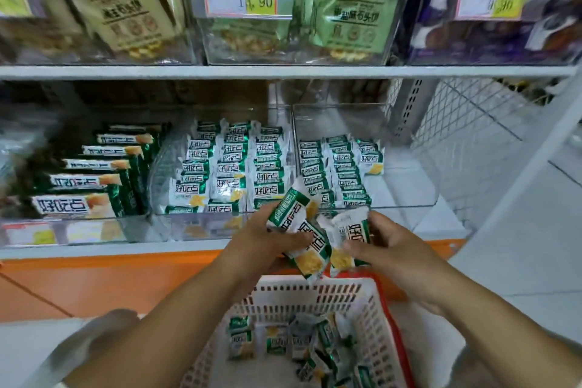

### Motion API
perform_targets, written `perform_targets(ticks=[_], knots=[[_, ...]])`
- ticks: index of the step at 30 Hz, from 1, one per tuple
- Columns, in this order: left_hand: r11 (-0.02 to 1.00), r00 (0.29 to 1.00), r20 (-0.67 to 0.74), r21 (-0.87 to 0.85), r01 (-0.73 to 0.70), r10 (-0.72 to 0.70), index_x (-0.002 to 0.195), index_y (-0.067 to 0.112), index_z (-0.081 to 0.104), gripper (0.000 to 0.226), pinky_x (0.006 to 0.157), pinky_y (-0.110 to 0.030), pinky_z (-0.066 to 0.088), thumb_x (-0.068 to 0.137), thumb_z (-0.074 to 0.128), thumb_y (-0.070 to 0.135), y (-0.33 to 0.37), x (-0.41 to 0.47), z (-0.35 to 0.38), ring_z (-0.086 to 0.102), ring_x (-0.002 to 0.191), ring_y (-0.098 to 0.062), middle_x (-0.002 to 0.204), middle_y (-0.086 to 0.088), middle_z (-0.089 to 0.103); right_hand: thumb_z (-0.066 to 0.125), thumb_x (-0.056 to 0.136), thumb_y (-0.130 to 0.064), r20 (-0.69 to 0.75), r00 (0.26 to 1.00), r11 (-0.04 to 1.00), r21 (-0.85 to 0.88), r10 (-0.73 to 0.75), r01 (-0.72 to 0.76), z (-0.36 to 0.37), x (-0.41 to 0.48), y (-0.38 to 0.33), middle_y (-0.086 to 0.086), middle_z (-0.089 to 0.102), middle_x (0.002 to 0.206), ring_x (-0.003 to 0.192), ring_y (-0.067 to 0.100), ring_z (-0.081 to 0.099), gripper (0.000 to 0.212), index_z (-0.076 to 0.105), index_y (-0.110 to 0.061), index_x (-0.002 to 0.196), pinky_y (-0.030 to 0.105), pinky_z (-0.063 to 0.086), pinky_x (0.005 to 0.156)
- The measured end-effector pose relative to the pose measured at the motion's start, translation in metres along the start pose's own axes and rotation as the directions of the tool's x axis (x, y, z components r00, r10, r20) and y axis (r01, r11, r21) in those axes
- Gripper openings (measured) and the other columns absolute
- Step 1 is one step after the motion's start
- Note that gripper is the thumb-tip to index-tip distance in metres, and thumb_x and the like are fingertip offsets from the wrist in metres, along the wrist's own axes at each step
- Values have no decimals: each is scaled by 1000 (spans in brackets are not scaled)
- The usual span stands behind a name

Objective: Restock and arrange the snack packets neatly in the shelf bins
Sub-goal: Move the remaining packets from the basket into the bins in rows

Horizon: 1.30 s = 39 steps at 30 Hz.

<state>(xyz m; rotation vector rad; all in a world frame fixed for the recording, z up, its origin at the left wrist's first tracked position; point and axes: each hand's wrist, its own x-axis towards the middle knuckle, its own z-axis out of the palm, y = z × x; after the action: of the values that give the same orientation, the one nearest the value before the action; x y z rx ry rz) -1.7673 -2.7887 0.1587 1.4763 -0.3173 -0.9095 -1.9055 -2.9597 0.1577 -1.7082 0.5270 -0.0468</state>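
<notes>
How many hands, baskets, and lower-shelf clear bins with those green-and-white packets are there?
Hands: 2, the left hand and right hand, both gripping snack packets
White basket: 1
Clear bins with snack packets on the lower shelf: 3
Total: 6
</notes>
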Motion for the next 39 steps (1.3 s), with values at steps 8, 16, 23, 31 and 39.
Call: perform_targets(ticks=[8,16,23,31,39], knots=[[999,996,-78,-14,-40,39,107,51,54,61,87,-56,56,64,88,24,9,29,-7,72,91,-32,111,-19,58,82,59,-47,-226,974,991,121,-24,52,-11,37,-2,12,64,91,85,27,69,55,62,-27,106,49,58,81],[982,983,-126,-120,-148,133,98,44,56,56,70,-41,55,55,81,19,42,59,-16,74,76,-27,108,-15,65,74,81,-6,-436,865,884,-467,-248,18,-109,125,-24,-6,58,93,90,17,57,26,61,-22,98,24,44,76],[979,978,-138,-108,-170,155,75,52,67,44,70,-42,57,52,80,17,43,74,-13,75,74,-29,87,-7,73,60,87,-3,-86,977,104,-992,-194,-67,-133,210,-13,10,57,127,111,27,56,46,58,-24,128,29,44,89],[975,978,-139,-134,-176,157,85,46,61,49,52,-29,57,55,77,11,41,80,-19,75,73,-27,84,-5,72,64,85,-5,-95,983,102,-992,-156,-79,-129,239,7,6,59,126,115,25,53,48,59,-27,127,30,44,91],[969,979,-128,-170,-179,158,85,44,61,44,53,-29,58,62,79,11,36,79,-16,75,74,-23,100,-8,67,65,90,-13,-299,902,646,-763,-313,-29,-98,189,-9,6,62,114,101,19,59,26,57,-20,113,30,49,87]])
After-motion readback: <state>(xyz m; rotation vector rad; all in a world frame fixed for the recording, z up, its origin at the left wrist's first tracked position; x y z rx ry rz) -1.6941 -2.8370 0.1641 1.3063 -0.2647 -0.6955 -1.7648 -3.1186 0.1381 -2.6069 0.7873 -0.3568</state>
